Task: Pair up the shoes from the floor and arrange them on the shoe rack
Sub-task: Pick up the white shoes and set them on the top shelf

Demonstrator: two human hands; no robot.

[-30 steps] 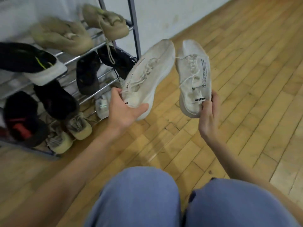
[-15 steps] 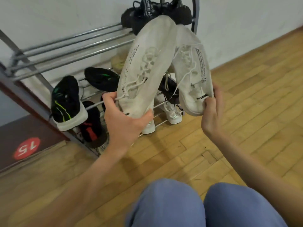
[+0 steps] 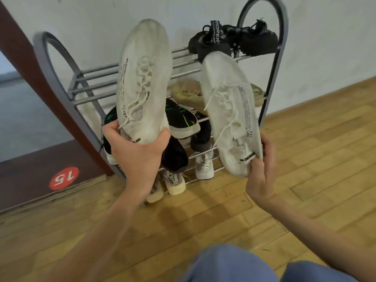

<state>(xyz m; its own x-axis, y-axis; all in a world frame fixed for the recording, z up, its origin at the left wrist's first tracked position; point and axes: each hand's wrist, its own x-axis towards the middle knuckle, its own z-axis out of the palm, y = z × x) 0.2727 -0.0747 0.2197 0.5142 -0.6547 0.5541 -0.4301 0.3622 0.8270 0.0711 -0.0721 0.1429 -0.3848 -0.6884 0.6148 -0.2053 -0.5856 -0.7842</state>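
My left hand [image 3: 137,153] grips the heel of a white laced sneaker [image 3: 143,78], its toe pointing up in front of the grey metal shoe rack [image 3: 93,76]. My right hand [image 3: 262,171] pinches the heel of the matching white sneaker [image 3: 227,102], toe tilted up toward the rack's top shelf. Both shoes hang in the air, apart from each other. The rack's top shelf is bare on its left half; a black pair [image 3: 234,40] sits on its right end.
Lower shelves hold tan shoes [image 3: 187,92], black shoes with green stripes [image 3: 183,119], dark shoes [image 3: 175,157] and pale sneakers [image 3: 203,165]. A white wall stands behind the rack. A dark red doorframe [image 3: 40,74] with a red "15" sticker [image 3: 64,178] lies left. Wooden floor spreads right.
The view has swung to face the rack squarely. Both hands have lifted the white sneakers higher and spread them apart, up toward the top shelf.
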